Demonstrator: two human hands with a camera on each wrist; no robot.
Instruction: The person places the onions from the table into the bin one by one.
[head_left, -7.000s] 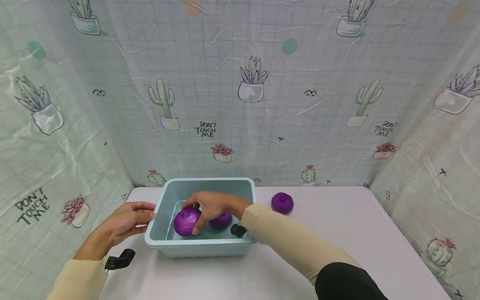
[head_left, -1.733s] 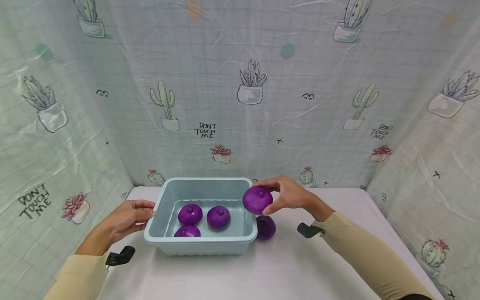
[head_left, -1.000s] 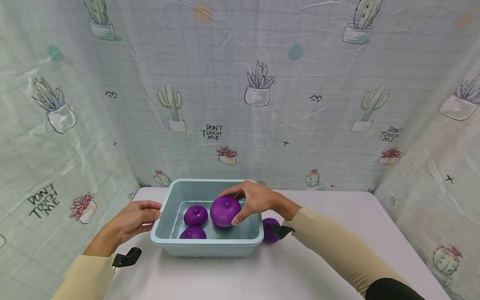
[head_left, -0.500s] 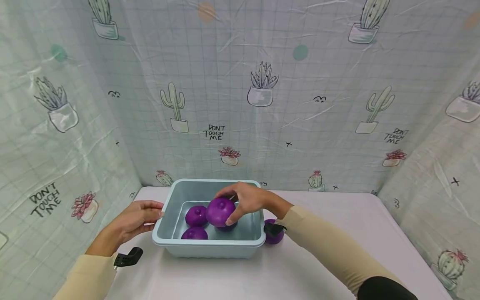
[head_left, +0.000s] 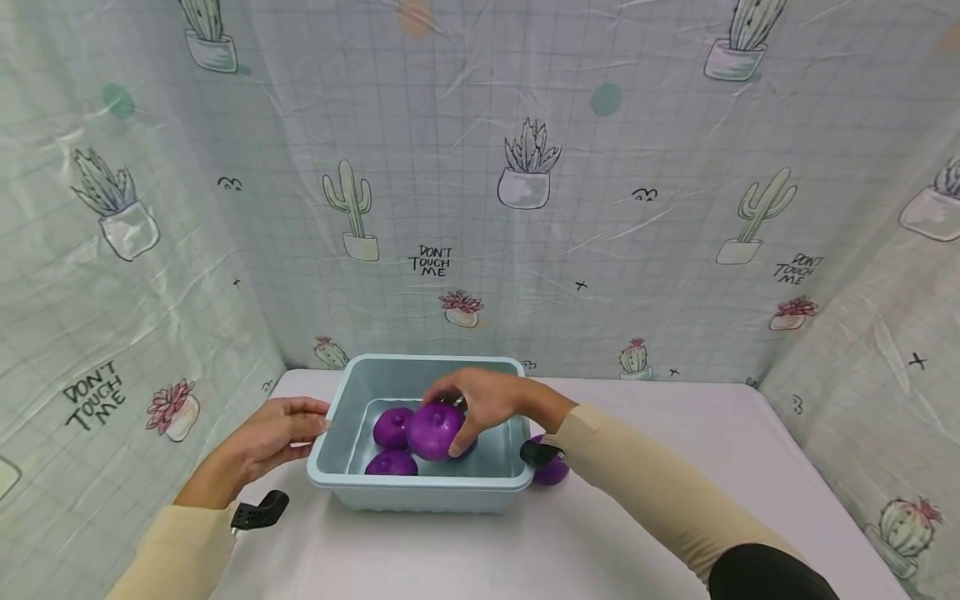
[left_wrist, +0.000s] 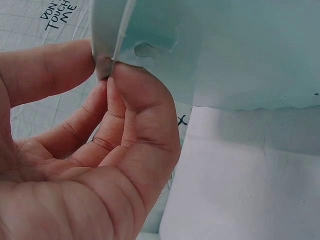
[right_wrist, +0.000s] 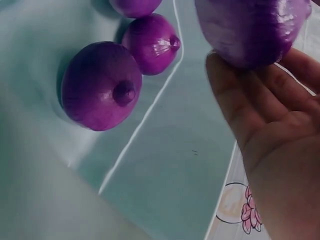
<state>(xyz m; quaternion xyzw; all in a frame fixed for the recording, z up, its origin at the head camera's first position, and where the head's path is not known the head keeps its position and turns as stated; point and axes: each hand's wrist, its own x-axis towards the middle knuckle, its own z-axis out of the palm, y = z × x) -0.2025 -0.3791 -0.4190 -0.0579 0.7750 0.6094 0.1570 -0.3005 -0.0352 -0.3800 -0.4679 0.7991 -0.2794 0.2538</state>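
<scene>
My right hand [head_left: 487,396] grips a shiny purple onion [head_left: 435,432] inside a pale blue plastic bin [head_left: 420,482]. In the right wrist view, fingers lie along the underside of this onion [right_wrist: 250,30], above the bin floor. Two more onions sit at the left: a rear onion [head_left: 392,428] and a front onion [head_left: 392,463], partly hidden by the front wall. Another onion [head_left: 469,450] is mostly hidden behind the held one. My left hand [head_left: 277,433] pinches the bin's left rim [left_wrist: 106,65] between thumb and finger.
Outside the bin, against its right side, an onion [head_left: 552,473] stands on the white table [head_left: 637,517], partly covered by the black wrist camera [head_left: 540,453]. A cactus-print curtain [head_left: 487,275] encloses the back and sides.
Earlier, my right hand placed one onion, then brought another from the right over the bin. During the last second it has shifted slightly left and down. The left hand has stayed on the rim.
</scene>
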